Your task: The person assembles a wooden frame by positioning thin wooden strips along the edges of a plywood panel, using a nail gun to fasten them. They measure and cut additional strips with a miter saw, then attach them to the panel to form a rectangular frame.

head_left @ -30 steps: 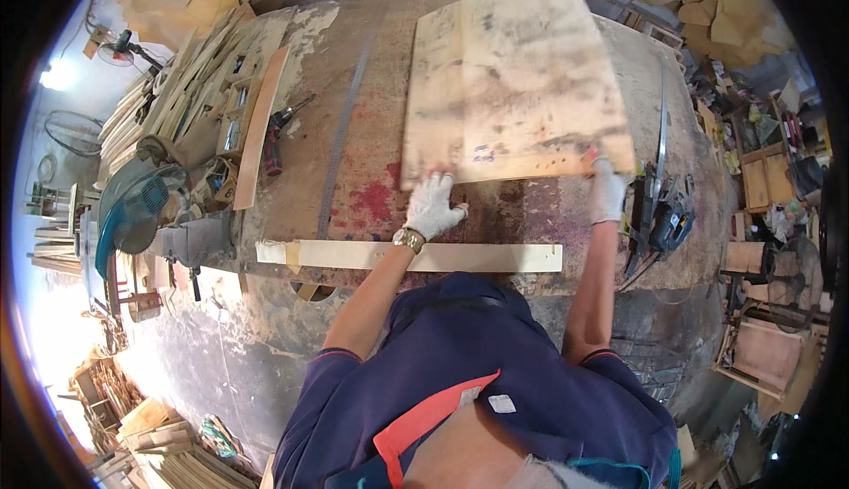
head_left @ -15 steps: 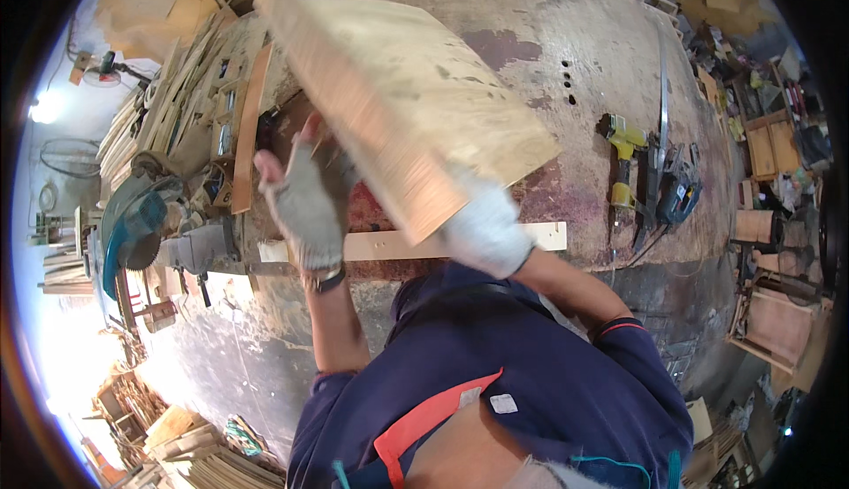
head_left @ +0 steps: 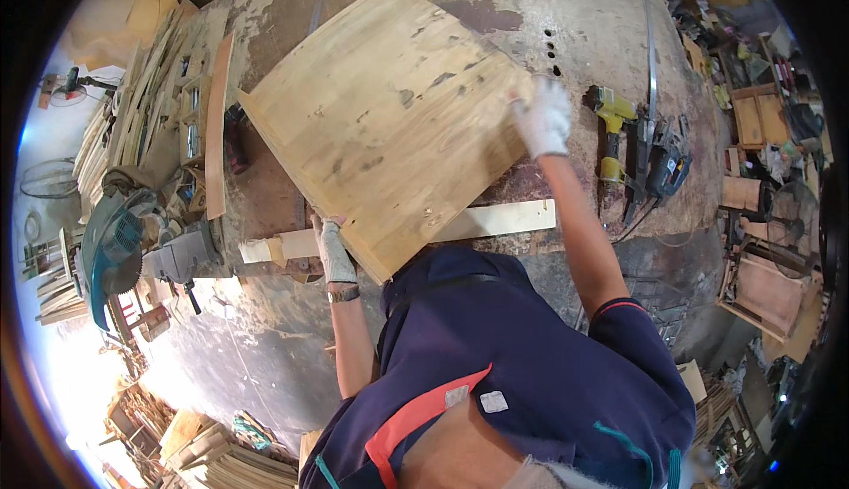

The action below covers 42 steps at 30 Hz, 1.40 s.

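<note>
Left hand (head_left: 335, 253) pinches plywood panel (head_left: 380, 118); grip of right hand (head_left: 543, 121) unclear. Panel overlaps wooden strip (head_left: 511, 217); pistol-grip tool (head_left: 613, 119) at panel's right.

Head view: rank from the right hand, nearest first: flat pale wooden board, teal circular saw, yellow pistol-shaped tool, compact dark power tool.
1. Flat pale wooden board: immediately left, at the right hand.
2. Yellow pistol-shaped tool: just right.
3. Compact dark power tool: farther right.
4. Teal circular saw: far left, past the board.
</note>
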### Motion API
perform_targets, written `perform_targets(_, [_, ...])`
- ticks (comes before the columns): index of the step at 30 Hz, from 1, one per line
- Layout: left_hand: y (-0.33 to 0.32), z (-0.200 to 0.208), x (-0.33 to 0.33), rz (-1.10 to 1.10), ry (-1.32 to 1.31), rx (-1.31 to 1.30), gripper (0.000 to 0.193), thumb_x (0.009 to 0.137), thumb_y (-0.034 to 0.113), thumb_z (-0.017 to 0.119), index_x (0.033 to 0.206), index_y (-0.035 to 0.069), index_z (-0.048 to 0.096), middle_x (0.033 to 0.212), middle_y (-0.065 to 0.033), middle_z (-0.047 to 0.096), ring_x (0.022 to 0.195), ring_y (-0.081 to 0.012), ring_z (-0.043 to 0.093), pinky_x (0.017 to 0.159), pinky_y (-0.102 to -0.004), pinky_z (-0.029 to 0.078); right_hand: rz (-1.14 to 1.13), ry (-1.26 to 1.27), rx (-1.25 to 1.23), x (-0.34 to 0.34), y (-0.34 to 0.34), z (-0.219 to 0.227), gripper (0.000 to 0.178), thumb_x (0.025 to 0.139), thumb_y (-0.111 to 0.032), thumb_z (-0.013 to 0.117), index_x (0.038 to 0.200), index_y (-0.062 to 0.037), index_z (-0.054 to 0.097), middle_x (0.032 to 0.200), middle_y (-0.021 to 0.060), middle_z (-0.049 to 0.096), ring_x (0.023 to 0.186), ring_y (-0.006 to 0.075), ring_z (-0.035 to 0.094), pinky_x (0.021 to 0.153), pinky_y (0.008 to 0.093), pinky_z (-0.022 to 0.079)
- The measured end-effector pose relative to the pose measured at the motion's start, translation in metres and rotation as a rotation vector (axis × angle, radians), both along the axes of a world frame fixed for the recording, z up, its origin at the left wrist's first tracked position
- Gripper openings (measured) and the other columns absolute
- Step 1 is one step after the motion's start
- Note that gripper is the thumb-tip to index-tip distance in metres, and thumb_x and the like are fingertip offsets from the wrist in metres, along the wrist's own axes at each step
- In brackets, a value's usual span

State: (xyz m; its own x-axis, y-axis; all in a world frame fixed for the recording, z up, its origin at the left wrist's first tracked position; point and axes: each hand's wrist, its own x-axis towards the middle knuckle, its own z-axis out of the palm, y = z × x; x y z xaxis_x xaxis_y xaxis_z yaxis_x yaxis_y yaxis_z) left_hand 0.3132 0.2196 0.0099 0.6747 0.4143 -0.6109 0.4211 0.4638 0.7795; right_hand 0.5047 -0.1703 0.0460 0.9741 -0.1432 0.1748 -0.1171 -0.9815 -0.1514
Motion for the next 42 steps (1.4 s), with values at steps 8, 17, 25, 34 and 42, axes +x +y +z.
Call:
perform_targets(8, [0.038,-0.002,0.006,0.018,-0.034,0.176,0.070,0.081,0.010,0.063,0.147,0.010,0.041,0.113,-0.0092,0.060,0.099,-0.0240,0.064,0.087,-0.0423,0.058,-0.069,0.341,0.326,-0.024,-0.085,-0.125,0.061,0.104,-0.054,0.043,0.104,0.0032,0.063,0.098,0.0354,0.067,0.098,0.0549,0.063,0.086,0.0594,0.049])
perform_targets(17, [0.084,0.017,0.073,-0.268,-0.059,0.093,0.096,0.083,0.006,0.059,0.167,0.006,0.013,0.112,-0.0066,0.062,0.093,-0.0175,0.061,0.088,-0.0309,0.053,-0.320,0.393,0.489,-0.172,-0.059,-0.088,0.059,0.107,-0.050,0.042,0.101,0.0041,0.064,0.095,0.0330,0.067,0.094,0.0509,0.065,0.080,0.0554,0.049])
perform_targets(25, [0.141,0.042,0.183,-0.719,-0.131,0.505,0.081,0.092,0.026,0.070,0.161,0.004,0.034,0.153,-0.0113,0.052,0.139,-0.0237,0.050,0.113,-0.0346,0.042,0.011,0.277,0.938,-0.233,-0.070,-0.055,0.053,0.105,-0.036,0.058,0.142,0.0023,0.055,0.114,0.0190,0.071,0.111,0.0294,0.067,0.099,0.0364,0.050])
perform_targets(34, [0.033,0.011,0.096,-0.740,-0.548,1.655,0.035,0.082,0.022,0.080,0.107,0.001,0.064,0.098,-0.0164,0.065,0.094,-0.0336,0.065,0.085,-0.0439,0.051,0.151,0.414,0.322,-0.229,-0.067,-0.070,0.088,0.076,-0.046,0.084,0.143,-0.0008,0.050,0.140,0.0218,0.058,0.132,0.0417,0.053,0.108,0.0500,0.045])
perform_targets(42, [0.028,-0.074,-0.023,-0.423,-0.250,1.657,0.028,0.086,0.021,0.075,0.106,0.004,0.065,0.092,-0.0130,0.068,0.085,-0.0294,0.064,0.080,-0.0418,0.051,0.407,0.208,0.145,-0.216,-0.037,-0.100,0.092,0.072,-0.051,0.085,0.140,0.0007,0.052,0.136,0.0227,0.059,0.127,0.0417,0.055,0.109,0.0495,0.043])
